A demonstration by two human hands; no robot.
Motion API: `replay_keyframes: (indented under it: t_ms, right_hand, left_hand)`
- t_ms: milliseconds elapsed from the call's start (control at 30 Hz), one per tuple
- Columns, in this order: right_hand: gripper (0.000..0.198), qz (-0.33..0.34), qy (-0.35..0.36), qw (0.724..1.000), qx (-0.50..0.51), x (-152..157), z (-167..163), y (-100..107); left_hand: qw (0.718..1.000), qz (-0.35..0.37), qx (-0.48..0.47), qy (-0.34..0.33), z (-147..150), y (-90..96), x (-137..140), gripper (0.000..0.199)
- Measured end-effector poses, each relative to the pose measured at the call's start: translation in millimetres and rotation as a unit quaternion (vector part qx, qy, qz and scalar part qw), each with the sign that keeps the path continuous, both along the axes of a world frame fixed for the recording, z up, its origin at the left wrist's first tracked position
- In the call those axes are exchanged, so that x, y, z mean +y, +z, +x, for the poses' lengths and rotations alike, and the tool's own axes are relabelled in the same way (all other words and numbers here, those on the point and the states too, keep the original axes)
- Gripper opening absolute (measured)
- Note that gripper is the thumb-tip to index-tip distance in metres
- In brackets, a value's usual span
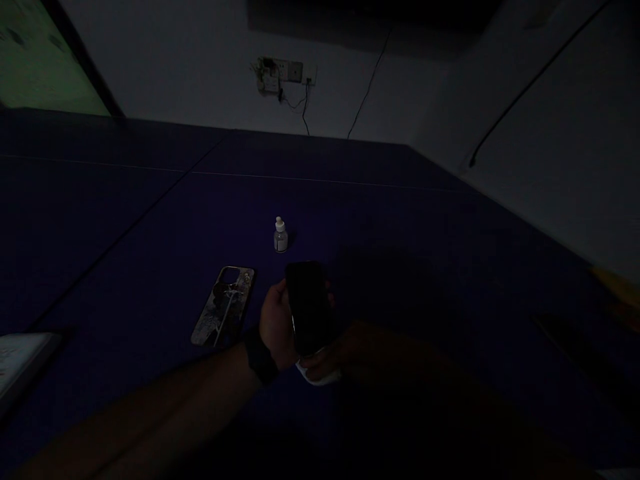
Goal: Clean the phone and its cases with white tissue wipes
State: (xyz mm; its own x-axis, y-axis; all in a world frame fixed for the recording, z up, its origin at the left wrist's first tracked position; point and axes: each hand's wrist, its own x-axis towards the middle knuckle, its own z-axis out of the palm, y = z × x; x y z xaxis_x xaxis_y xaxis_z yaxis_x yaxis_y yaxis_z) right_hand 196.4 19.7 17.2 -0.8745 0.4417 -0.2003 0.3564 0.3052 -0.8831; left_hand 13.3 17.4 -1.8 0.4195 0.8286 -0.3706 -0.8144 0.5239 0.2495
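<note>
In the dim light, my left hand (277,327) grips a dark smartphone (310,307) from its left side, fingertips showing at the far edge. The phone's black screen faces up. At the phone's lower end, my right hand (345,350) holds a white cloth (320,380) between closed fingers; shadow hides most of that hand. To the left of the phone lies a patterned phone case (225,307) with a camera cutout. Beyond the phone stands a small dropper bottle (281,239) with a white cap, upright.
A white box (23,360) sits at the left edge on the dark blue surface (150,253). Wall sockets (287,71) with plugs and hanging cables are at the back. A dark flat object, hard to make out, lies at the right.
</note>
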Motion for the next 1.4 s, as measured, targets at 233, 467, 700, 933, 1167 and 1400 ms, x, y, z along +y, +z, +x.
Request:
replay_keyframes:
  t_ms: [233, 467, 700, 933, 1167, 1400]
  right_hand:
    - [0.048, 0.011, -0.007, 0.996, 0.086, 11.9, 7.7, -7.2]
    - [0.064, 0.138, 0.032, 0.99, 0.026, 3.6, 2.6, -4.2]
    - [0.066, 0.134, -0.018, 0.991, 0.001, 2.1, 2.2, -3.1]
    - [0.057, 0.083, 0.022, 0.996, 0.033, 0.8, 3.1, -5.0]
    - [0.06, 0.128, -0.043, 0.991, 0.018, 19.2, 22.4, 1.4]
    - [0.063, 0.107, -0.034, 0.993, 0.033, 17.1, 22.8, -0.1]
  left_hand:
    - [1.0, -0.019, 0.012, 0.008, 1.9, -2.5, 2.3, 0.048]
    - [0.999, -0.023, -0.023, -0.022, -0.5, -2.9, 1.6, 0.052]
    - [0.999, 0.013, -0.016, -0.048, -1.4, -8.6, 3.4, 0.054]
    - [1.0, 0.006, 0.004, -0.021, -2.0, -3.4, 1.7, 0.055]
    - [0.999, 0.006, -0.011, -0.034, -1.1, -3.5, 4.5, 0.058]
    - [1.0, 0.009, -0.016, -0.019, -0.9, -0.7, 1.8, 0.055]
